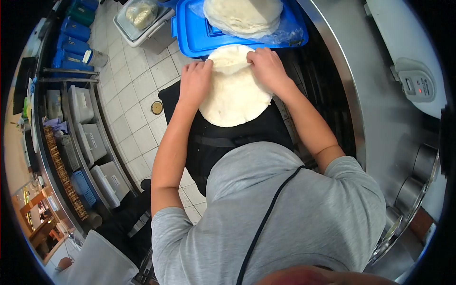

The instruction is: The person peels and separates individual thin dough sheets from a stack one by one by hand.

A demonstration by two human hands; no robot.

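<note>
A pale round flatbread lies across my dark-clothed lap. My left hand is closed on its left edge, fingers curled and thumb toward the middle. At the right edge, my right hand pinches the bread near its upper part. Between the two hands a fold or raised layer runs across the bread; whether it is one sheet or more I cannot tell. Just beyond my hands, a stack of similar flatbreads rests on clear plastic over a blue lid.
A grey bin with bagged dough on top stands beyond my left hand. Shelves with lidded white containers line the left. A steel counter runs along the right. Another person's pale garment shows at lower left.
</note>
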